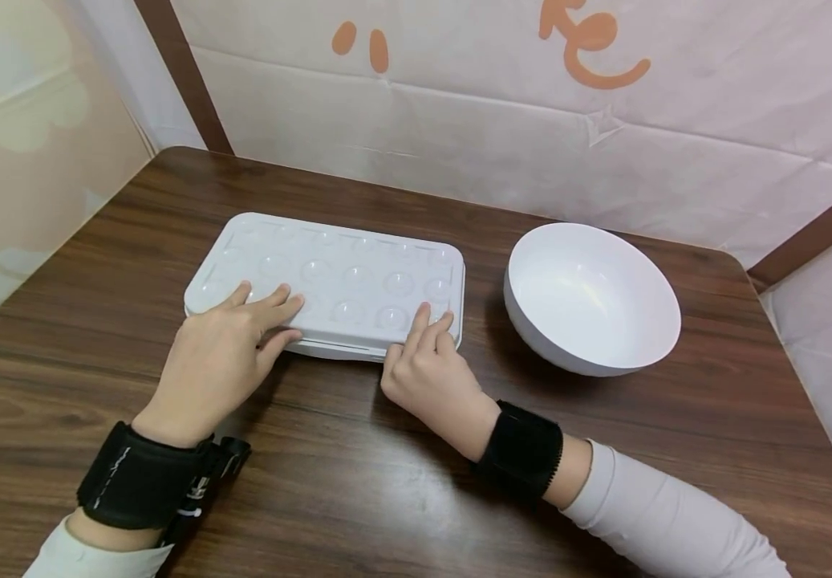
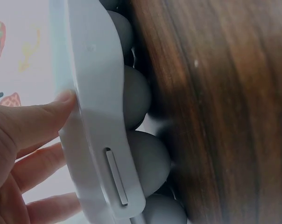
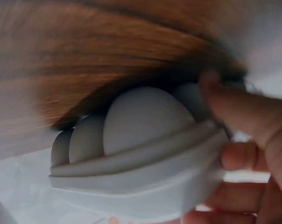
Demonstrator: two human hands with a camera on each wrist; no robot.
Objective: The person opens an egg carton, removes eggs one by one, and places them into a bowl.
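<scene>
A white egg tray (image 1: 343,273) with a dimpled lid lies closed on the wooden table (image 1: 358,482). My left hand (image 1: 274,321) rests flat on the lid near its front left corner, fingers straight. In the left wrist view its thumb (image 2: 38,121) touches the edge of the tray (image 2: 94,116), whose rounded cups (image 2: 136,98) sit on the wood. My right hand (image 1: 426,329) holds the front right corner, fingers on top. In the right wrist view its thumb (image 3: 243,112) sits under the rim (image 3: 141,172), beside the cups (image 3: 145,116).
A white bowl (image 1: 592,297) with nothing in it stands to the right of the tray, close to my right hand. Paper-covered walls (image 1: 603,136) close off the back and both sides of the table.
</scene>
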